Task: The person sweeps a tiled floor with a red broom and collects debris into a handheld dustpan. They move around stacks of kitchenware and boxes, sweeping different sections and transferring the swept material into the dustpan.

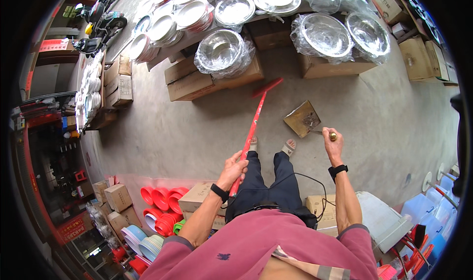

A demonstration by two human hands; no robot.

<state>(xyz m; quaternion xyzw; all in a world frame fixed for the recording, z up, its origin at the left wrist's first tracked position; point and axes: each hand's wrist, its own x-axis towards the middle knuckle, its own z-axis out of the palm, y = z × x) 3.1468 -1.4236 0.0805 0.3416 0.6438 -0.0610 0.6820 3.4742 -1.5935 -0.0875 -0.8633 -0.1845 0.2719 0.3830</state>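
Note:
My left hand (233, 168) is closed around the red handle of a broom (255, 121). Its red head (267, 87) rests on the concrete floor, close to a cardboard box under the display table. In my right hand (333, 143) is the upright handle of a long-handled dustpan, with its round brass-coloured end (333, 136) showing above my fist. The dustpan's square metal pan (302, 118) sits on the floor ahead of my feet, with dark debris visible in it. The lower part of its handle is mostly hidden by my hand.
Plastic-wrapped metal basins (221, 51) sit on cardboard boxes (196, 84) ahead. Stacked plates (192, 14) cover the table above. Red plastic tubs (161, 198) and cartons (199, 198) stand behind my left side. Clear storage bins (419, 208) are at the right. Parked scooters (98, 25) show far left.

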